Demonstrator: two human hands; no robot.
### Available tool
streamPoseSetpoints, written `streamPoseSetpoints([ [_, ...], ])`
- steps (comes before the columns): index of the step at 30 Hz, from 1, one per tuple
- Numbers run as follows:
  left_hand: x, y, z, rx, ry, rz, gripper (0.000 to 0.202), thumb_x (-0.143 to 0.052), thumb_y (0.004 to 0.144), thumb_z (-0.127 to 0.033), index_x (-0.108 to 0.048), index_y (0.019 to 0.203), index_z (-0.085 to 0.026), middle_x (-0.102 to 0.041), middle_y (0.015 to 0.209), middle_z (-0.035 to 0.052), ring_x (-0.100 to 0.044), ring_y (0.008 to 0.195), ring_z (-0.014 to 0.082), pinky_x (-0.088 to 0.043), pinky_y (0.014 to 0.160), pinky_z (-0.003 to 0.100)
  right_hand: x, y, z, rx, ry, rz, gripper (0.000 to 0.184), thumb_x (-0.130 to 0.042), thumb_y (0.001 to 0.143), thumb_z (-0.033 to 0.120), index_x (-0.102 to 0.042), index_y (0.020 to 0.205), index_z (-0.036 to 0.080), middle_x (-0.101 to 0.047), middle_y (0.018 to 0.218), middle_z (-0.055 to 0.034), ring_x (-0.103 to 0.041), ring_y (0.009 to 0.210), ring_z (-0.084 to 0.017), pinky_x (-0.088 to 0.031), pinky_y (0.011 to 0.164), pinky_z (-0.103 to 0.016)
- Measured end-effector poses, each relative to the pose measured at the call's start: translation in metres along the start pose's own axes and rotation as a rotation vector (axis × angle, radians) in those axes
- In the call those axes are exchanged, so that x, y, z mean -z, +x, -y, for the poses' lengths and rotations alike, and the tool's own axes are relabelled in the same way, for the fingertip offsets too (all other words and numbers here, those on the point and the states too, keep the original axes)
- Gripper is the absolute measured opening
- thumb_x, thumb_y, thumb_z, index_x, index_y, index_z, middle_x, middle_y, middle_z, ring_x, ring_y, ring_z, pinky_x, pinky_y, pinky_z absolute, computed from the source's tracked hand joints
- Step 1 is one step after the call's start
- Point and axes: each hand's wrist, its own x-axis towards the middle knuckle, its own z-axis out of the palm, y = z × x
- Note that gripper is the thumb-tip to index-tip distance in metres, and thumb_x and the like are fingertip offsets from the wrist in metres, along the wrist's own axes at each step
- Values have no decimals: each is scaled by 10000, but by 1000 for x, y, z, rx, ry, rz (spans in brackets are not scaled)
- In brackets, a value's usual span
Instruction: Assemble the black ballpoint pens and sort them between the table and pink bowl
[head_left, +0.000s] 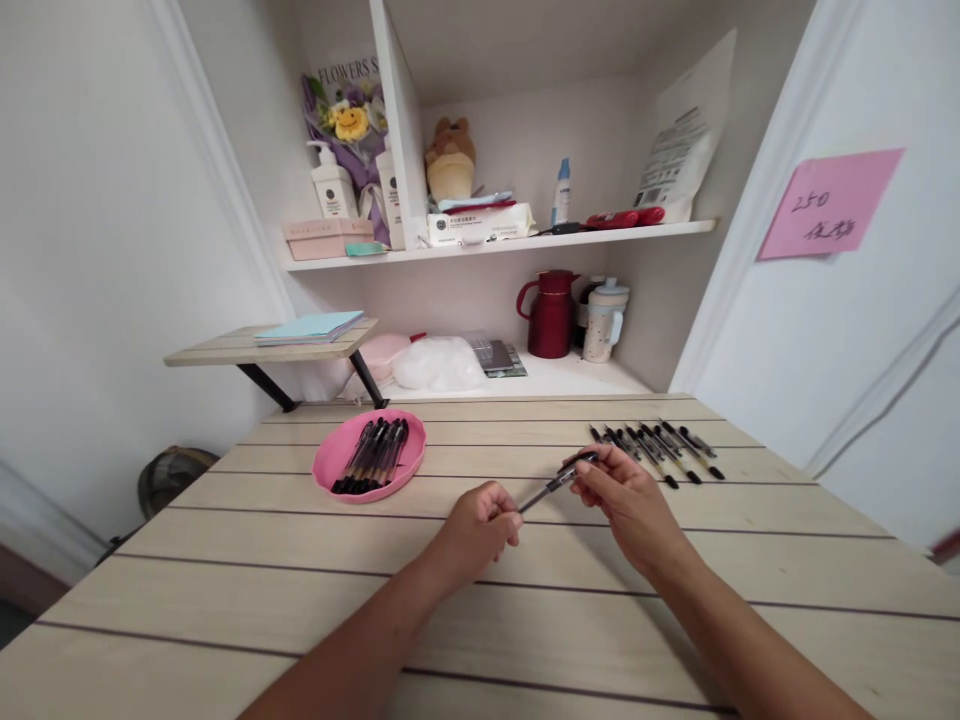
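Above the middle of the table, a slim dark pen [538, 497] slants between my two hands. My left hand [484, 522] is closed around its lower left end, hiding that tip. At the upper right end, the fingers of my right hand [619, 490] pinch the pen near a black cap or clip. Left of my hands, a pink round tray [324, 465] holds several black pens [375, 455] lying side by side. Behind my right hand, more pens [679, 455] with black ends lie in a loose row on the wooden table [247, 570].
A small raised shelf [217, 348] carrying coloured paper [311, 327] stands at the back left. Behind the table, a white cabinet holds a dark red jug [551, 315], a pale cup [604, 325] and a clear plastic bag [439, 364]. A pink note [832, 205] sticks to the right wall.
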Motion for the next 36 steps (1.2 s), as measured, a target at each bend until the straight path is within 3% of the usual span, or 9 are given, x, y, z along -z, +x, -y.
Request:
streamPoseSetpoints([
  [8,-6,-8,-5,59,-287,138,173,-526,697,-287,-475,805,-161,-511,571,-50,-286,363,14,-165,369,163,-6,-7,0,-81,110,121,260,-684,666,310,-496,815,210,-569,632,25,-508,544,-98,-340,483,-216],
  [13,-5,-12,-8,105,-388,287,312,-512,743,-343,-568,941,-108,-490,572,-31,-247,364,8,-120,378,182,0,-9,7,-91,166,245,351,-621,729,340,-529,1050,233,-615,948,-49,-524,606,-99,-369,512,-233],
  [18,-3,-14,-7,141,-428,344,344,-506,756,-366,-594,945,-93,-474,567,-30,-211,363,3,-88,385,192,-1,-10,5,-110,186,292,146,-609,747,303,-568,843,200,-627,801,-30,-479,515,-63,-338,478,-210],
  [26,-13,-12,-4,104,-258,169,310,-479,736,-318,-609,912,-99,-451,496,-49,-205,350,25,-127,386,205,-10,-12,-6,-88,237,228,168,-625,730,309,-530,805,191,-615,737,-23,-421,490,-66,-337,473,-223],
  [33,-10,-13,-3,-209,182,-5,233,-412,735,-228,-563,580,-141,-445,490,-37,-385,484,69,-285,504,205,-15,-14,-15,-119,224,158,226,-657,688,346,-520,777,189,-612,736,-25,-415,490,-69,-359,475,-225],
  [36,-7,-14,-3,-207,275,-3,223,-402,729,-223,-577,609,-152,-484,528,-32,-422,495,75,-305,505,202,-15,-13,-20,-144,163,112,230,-658,685,363,-525,743,184,-615,718,-23,-423,481,-65,-349,456,-210],
])
